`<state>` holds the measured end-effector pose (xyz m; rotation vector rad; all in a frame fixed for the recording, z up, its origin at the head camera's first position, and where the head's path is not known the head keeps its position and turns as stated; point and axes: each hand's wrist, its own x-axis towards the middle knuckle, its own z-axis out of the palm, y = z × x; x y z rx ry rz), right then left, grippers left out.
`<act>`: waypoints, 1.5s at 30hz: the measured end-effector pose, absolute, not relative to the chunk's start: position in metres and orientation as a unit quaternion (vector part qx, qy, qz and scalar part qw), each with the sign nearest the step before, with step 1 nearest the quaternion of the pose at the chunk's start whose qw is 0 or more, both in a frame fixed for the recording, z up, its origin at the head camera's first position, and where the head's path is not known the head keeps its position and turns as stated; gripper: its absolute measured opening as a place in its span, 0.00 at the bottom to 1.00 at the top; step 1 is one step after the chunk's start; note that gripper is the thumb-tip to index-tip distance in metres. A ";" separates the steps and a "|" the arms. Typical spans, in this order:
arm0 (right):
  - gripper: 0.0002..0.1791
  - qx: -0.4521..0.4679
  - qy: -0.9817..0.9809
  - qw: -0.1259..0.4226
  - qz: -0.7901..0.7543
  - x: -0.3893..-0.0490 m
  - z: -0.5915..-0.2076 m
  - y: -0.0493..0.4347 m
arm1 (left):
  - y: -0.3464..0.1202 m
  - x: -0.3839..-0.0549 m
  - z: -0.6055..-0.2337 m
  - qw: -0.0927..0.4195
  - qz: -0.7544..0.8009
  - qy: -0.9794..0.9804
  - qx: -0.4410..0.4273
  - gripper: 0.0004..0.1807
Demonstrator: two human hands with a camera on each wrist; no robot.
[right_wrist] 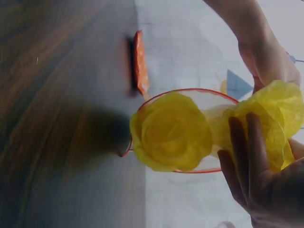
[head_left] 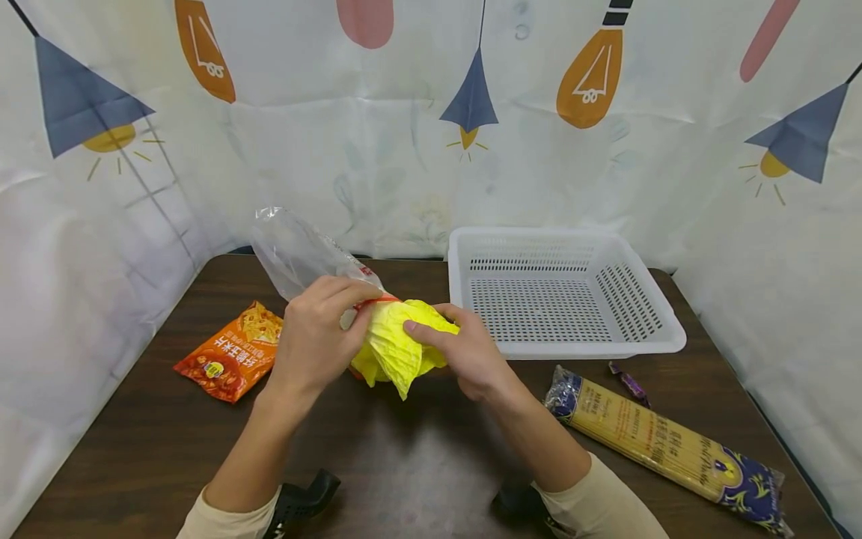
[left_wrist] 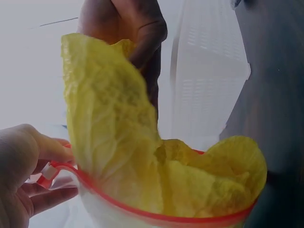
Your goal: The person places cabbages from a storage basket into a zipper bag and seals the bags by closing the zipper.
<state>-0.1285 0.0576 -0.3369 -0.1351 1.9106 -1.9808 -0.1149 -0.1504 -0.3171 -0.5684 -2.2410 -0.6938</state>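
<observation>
Yellow crinkled leaves (head_left: 397, 340) sit between our right hand (head_left: 466, 350), which grips them, and our left hand (head_left: 325, 323), pinching the red rim (left_wrist: 170, 218) of the clear bag (head_left: 296, 253). From them, its length runs toward ten o'clock; a white basket (head_left: 579, 349) lies past two.

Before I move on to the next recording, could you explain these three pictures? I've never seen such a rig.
There is no machine: a person is working with two bare hands. The wide picture comes from a camera on the head, looking forward and down. The other two come from cameras on the left and right wrists, showing the same work close up.

On the dark table lie an orange packet, a white basket, a pasta pack and a small purple wrapper.

The left hand pinches the red edge of a clear bag. The right hand grips a wrinkled yellow bundle, partly outside the bag's mouth.
</observation>
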 end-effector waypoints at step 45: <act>0.31 -0.159 0.830 -0.024 -0.534 -0.117 -0.346 0.048 | -0.146 -0.117 -0.320 0.359 -0.329 -0.841 -0.234 0.11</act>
